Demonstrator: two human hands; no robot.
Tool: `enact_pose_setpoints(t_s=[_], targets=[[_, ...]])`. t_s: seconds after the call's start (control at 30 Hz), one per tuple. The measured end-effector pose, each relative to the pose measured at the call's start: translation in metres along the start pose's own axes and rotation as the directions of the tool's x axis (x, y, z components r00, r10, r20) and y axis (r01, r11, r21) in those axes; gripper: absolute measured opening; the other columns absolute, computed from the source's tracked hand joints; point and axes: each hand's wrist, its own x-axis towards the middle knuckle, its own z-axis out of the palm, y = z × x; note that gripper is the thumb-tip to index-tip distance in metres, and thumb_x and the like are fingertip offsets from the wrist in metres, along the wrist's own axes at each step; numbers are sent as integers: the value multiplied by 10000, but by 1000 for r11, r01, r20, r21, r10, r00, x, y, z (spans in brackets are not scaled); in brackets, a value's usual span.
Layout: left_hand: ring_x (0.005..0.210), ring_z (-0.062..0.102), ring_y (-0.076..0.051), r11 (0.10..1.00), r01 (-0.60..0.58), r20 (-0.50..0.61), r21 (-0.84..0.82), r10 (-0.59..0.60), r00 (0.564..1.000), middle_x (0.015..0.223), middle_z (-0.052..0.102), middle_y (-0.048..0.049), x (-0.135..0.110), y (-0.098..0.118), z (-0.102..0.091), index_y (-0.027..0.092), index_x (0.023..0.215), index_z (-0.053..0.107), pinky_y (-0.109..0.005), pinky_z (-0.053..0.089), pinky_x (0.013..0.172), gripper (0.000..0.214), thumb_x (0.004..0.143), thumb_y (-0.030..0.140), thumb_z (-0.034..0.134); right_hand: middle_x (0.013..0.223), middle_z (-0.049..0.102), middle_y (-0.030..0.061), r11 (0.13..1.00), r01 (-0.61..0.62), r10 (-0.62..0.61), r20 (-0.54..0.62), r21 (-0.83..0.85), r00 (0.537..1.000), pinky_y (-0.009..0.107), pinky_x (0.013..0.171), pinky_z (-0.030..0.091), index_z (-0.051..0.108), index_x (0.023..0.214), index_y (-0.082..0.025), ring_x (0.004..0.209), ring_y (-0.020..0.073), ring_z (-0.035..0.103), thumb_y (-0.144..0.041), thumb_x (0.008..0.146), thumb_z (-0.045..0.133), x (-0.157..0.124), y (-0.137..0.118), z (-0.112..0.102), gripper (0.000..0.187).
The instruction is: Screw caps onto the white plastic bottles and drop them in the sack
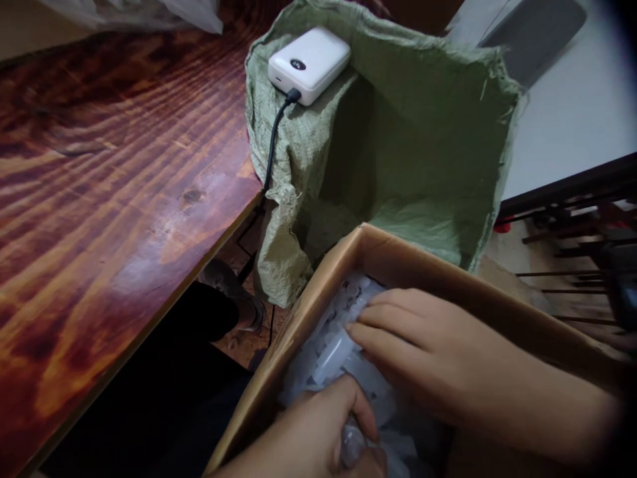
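Observation:
Both my hands are inside an open cardboard box [318, 279] that holds several small clear plastic pieces [333, 352]. My right hand [448, 362] lies across the pile with its fingers stretched out and close together, their tips resting on the pieces. My left hand [318, 431], at the bottom of the view, is curled in a pinch around some of the clear pieces near the box's near wall.
A green woven sack [398, 146] stands open behind the box, its edge draped over a dark wooden table [109, 186]. A white power bank [309, 63] with a black cable [273, 143] rests on the sack's edge. My leg and shoe [233, 292] show below the table edge.

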Motion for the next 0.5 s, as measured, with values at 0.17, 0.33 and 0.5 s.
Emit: enact_pose_setpoints(t_s=[0.17, 0.33, 0.5], targets=[[547, 366, -100, 968, 61, 45, 243, -74, 996, 597, 438, 37, 1, 1, 2, 201, 751, 501, -230, 262, 496, 290, 811, 484, 526, 1014, 631, 73, 998, 45, -51, 223, 32, 974, 372, 763, 448, 599, 1161, -157, 895, 235, 543, -188, 926, 556, -2, 8, 53, 241], [599, 417, -115, 995, -47, 18, 94, 46, 999, 626, 495, 10, 2, -6, 4, 182, 686, 574, -231, 280, 504, 410, 781, 581, 574, 865, 598, 43, 1000, 24, -27, 234, 16, 972, 358, 712, 404, 621, 1070, -166, 785, 224, 514, -166, 897, 567, -4, 9, 51, 180], [644, 458, -101, 988, 14, 38, -153, -9, 999, 698, 558, 22, 4, -11, 3, 182, 779, 554, -212, 336, 581, 254, 706, 372, 706, 810, 589, 50, 996, -91, 91, 65, 4, 994, 355, 675, 402, 631, 1067, -166, 730, 215, 523, -279, 978, 420, 6, 9, 1, 254]])
